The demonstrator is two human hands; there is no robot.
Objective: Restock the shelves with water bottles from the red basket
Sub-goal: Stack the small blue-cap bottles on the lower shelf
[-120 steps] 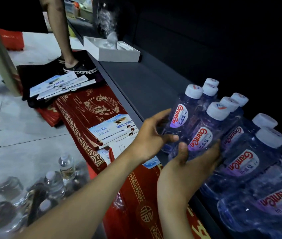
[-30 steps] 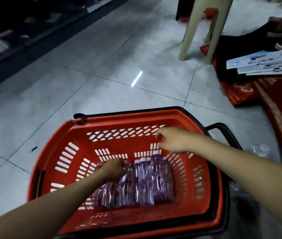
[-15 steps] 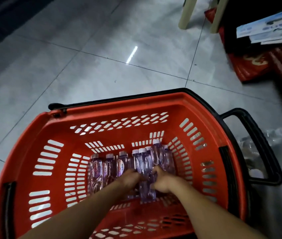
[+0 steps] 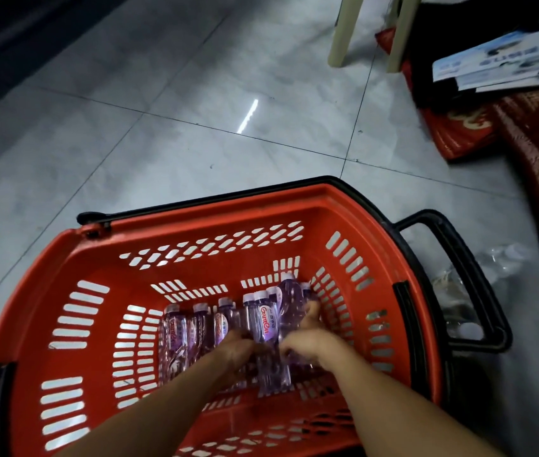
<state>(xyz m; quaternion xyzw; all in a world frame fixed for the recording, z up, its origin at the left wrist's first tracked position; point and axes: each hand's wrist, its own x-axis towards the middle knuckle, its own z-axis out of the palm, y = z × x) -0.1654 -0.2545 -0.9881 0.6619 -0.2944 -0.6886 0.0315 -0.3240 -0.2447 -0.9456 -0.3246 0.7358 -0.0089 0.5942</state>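
Note:
A red basket [image 4: 73, 291] with black handles stands on the tiled floor below me. Several clear purple-tinted water bottles [image 4: 175, 328] with white caps and red labels lie side by side on its bottom. Both my hands are down among them. My left hand [image 4: 236, 349] is closed around the lower part of a labelled bottle [image 4: 263, 321] in the middle of the row. My right hand [image 4: 307, 341] grips the bottles at the right end, thumb up along one. The shelf is out of view.
Grey floor tiles [image 4: 179, 136] stretch ahead. Pale stool legs [image 4: 344, 31] stand at the top right. Red patterned packs [image 4: 538, 159] and stacked leaflets [image 4: 499, 64] lie on the right. Crumpled clear plastic wrap [image 4: 472, 291] sits beside the basket's handle.
Four seconds ago my hands were setting bottles on the shelf. I have since turned to the basket, and both hands have dropped in and closed on bottles.

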